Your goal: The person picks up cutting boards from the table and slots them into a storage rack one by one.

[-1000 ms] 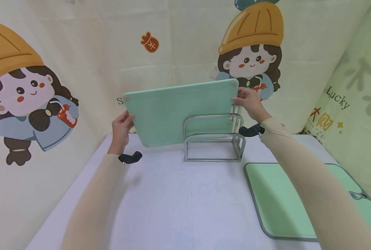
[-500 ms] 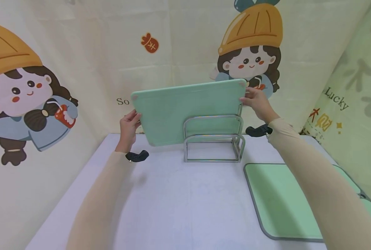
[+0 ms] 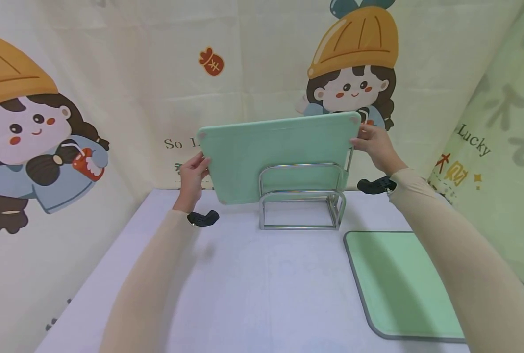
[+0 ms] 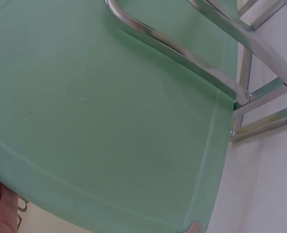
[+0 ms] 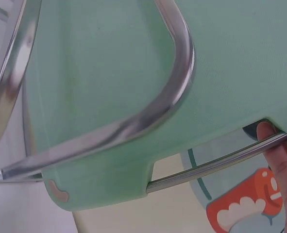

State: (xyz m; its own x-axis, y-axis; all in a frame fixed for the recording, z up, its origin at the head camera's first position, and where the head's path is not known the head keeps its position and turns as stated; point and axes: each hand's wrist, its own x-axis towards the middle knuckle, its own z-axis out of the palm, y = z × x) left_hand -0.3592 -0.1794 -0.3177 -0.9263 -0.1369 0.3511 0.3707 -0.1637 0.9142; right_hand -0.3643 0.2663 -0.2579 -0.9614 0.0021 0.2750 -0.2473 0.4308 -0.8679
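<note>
A pale green cutting board [image 3: 239, 157] stands on its long edge, its right end slightly higher, behind two front loops of a silver metal rack [image 3: 299, 227]. My left hand [image 3: 192, 176] pinches its left edge, the fingers [image 4: 6, 206] showing at the corner of the left wrist view. At the opposite end my right hand [image 3: 378, 147] grips the edge by the handle slot. A metal handle bar [image 5: 211, 167] spans that slot, with my fingers curled at its end in the right wrist view. Rear parts of the rack are hidden behind the board.
Another green board [image 3: 394, 284] with a grey rim lies flat on the table's right side, partly covered by my right forearm [image 3: 456, 245]. The white tabletop [image 3: 253, 284] reaches back to a cartoon-printed cloth [image 3: 262, 63].
Both hands have slid the cutting board to the right behind the rack's front loops, sinking a little at its right end. The rack and the flat board stay in place.
</note>
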